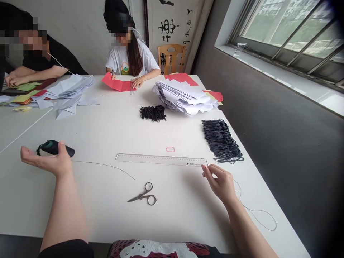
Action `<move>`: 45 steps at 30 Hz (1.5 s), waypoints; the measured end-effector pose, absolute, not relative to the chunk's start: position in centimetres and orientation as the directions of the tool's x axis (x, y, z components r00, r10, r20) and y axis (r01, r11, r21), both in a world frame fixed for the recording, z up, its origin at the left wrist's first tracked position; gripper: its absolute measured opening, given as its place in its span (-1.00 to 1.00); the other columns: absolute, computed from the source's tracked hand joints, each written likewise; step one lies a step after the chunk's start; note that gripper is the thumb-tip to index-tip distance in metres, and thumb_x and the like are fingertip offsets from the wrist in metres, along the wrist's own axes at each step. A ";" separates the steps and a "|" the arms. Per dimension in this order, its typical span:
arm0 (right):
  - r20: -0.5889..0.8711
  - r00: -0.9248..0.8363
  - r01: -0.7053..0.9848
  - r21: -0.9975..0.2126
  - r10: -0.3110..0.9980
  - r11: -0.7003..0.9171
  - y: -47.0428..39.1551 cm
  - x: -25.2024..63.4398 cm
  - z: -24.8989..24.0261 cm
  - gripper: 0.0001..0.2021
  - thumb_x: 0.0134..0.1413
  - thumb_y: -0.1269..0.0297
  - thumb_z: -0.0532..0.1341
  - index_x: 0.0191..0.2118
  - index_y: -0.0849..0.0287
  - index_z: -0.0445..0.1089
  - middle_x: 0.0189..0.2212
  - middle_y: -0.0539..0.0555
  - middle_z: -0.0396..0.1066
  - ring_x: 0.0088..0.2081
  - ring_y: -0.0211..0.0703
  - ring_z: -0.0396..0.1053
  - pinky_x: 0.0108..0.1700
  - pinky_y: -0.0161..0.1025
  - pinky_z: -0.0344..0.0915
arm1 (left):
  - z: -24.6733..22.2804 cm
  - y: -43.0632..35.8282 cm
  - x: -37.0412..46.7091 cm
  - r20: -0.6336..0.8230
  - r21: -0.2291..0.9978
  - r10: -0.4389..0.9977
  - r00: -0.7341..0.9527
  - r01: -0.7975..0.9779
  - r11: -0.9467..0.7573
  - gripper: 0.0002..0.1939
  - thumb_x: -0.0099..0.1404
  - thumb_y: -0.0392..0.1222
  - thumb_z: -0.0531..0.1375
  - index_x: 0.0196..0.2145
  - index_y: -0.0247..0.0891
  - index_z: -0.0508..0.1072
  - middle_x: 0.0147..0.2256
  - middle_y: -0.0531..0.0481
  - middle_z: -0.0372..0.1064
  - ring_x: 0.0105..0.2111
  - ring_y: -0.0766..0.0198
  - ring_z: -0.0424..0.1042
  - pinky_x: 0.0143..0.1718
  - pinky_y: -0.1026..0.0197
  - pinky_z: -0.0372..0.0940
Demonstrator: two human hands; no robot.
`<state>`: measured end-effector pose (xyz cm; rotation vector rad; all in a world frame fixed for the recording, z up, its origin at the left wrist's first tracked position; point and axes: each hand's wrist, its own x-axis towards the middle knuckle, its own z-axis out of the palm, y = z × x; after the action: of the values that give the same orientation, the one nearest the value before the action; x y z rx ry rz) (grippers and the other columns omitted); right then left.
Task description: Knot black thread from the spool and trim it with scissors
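Observation:
My left hand (49,161) is turned palm up at the left, fingers stretched out and thumb raised. Right behind it is a small dark cylinder-like object with a green patch (53,146); I cannot tell whether the hand touches it. A thin thread (104,165) runs from near this hand across the table. My right hand (220,179) is closed in a pinch by the right end of a clear ruler (158,159). Another length of thin thread (262,211) trails in a loop from behind that hand. Scissors (143,196), slightly apart, lie between my hands.
A row of black looped cords (221,139) lies at the right edge, a smaller black bundle (153,113) farther back. Beyond are a white paper pile (185,96) and another paper stack (67,91). Two people sit opposite; one handles a red sheet (118,84).

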<state>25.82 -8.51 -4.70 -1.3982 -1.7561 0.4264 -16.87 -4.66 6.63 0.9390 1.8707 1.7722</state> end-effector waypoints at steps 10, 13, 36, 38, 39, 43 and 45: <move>0.333 -0.141 0.613 -0.710 0.932 0.346 -8.3 24.4 -4.4 -0.63 0.27 0.17 0.08 -0.57 0.14 0.27 -0.61 0.03 0.26 -0.59 -0.29 0.17 -0.63 -0.37 0.18 | 1.0 -3.0 -24.3 0.128 0.987 0.330 -0.935 0.089 -0.131 -0.59 0.09 -0.51 0.24 -0.29 -0.19 0.10 -0.22 0.09 0.23 -0.02 0.33 0.25 -0.11 0.38 0.27; 0.301 -0.225 0.569 -0.731 0.927 0.376 -8.4 23.0 -3.7 -0.75 0.27 0.20 0.07 -0.42 0.13 0.33 -0.50 0.07 0.33 -0.50 -0.24 0.27 -0.59 -0.34 0.21 | 1.5 -2.2 -22.6 0.023 0.984 0.425 -0.905 -0.055 -0.168 -0.81 0.29 -0.38 0.11 -0.31 -0.21 0.10 -0.33 0.11 0.25 -0.25 0.38 0.36 -0.18 0.33 0.33; 0.158 -0.314 -0.174 -0.979 0.936 0.107 -5.0 14.5 2.6 -0.59 0.20 -0.12 0.11 -0.42 0.17 0.28 -0.63 -0.14 -0.07 -0.58 -0.36 -0.07 -0.51 -0.31 -0.07 | 4.7 -3.8 -8.9 -0.538 0.423 0.806 -0.247 -0.906 0.004 -0.78 0.36 -0.10 0.06 -0.14 -0.29 0.32 -0.39 -0.05 0.42 -0.42 0.30 0.50 -0.38 0.24 0.49; 0.261 -0.120 -0.130 -0.961 0.958 0.246 -4.3 16.7 4.4 -0.63 0.21 -0.07 0.13 -0.42 0.15 0.30 -0.64 -0.14 -0.07 -0.59 -0.35 -0.05 -0.52 -0.30 -0.09 | 3.8 -3.4 -9.5 -0.559 0.414 0.785 -0.266 -0.910 -0.013 -0.78 0.37 -0.10 0.05 -0.15 -0.30 0.32 -0.40 -0.04 0.42 -0.43 0.31 0.49 -0.39 0.25 0.49; 0.324 -0.024 -0.105 -0.941 0.946 0.320 -4.1 17.7 5.3 -0.65 0.21 -0.04 0.14 -0.43 0.14 0.31 -0.65 -0.14 -0.08 -0.60 -0.35 -0.05 -0.53 -0.30 -0.10 | 3.4 -3.3 -9.8 -0.572 0.407 0.775 -0.269 -0.913 -0.017 -0.78 0.37 -0.10 0.05 -0.16 -0.30 0.32 -0.41 -0.04 0.42 -0.43 0.31 0.49 -0.40 0.25 0.48; 0.546 0.333 0.037 -0.823 0.769 0.567 -4.0 20.8 8.7 -0.70 0.21 0.06 0.19 -0.47 0.11 0.35 -0.66 -0.12 -0.10 -0.62 -0.34 -0.13 -0.55 -0.27 -0.18 | 2.2 -3.4 -10.6 -0.602 0.385 0.750 -0.275 -0.923 -0.030 -0.79 0.37 -0.11 0.05 -0.16 -0.31 0.31 -0.42 -0.04 0.43 -0.43 0.31 0.50 -0.40 0.26 0.49; 0.601 0.421 0.107 -0.777 0.679 0.620 -4.2 21.9 9.8 -0.72 0.21 0.09 0.20 -0.48 0.10 0.37 -0.68 -0.11 -0.08 -0.63 -0.32 -0.14 -0.55 -0.25 -0.19 | 1.9 -3.5 -10.9 -0.607 0.371 0.744 -0.279 -0.928 -0.045 -0.79 0.36 -0.12 0.06 -0.16 -0.32 0.31 -0.42 -0.04 0.43 -0.43 0.31 0.51 -0.39 0.26 0.49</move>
<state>21.94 -4.23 9.77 -0.8562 -1.0997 0.4193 -10.93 -3.48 1.87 -0.2935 0.8495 1.6588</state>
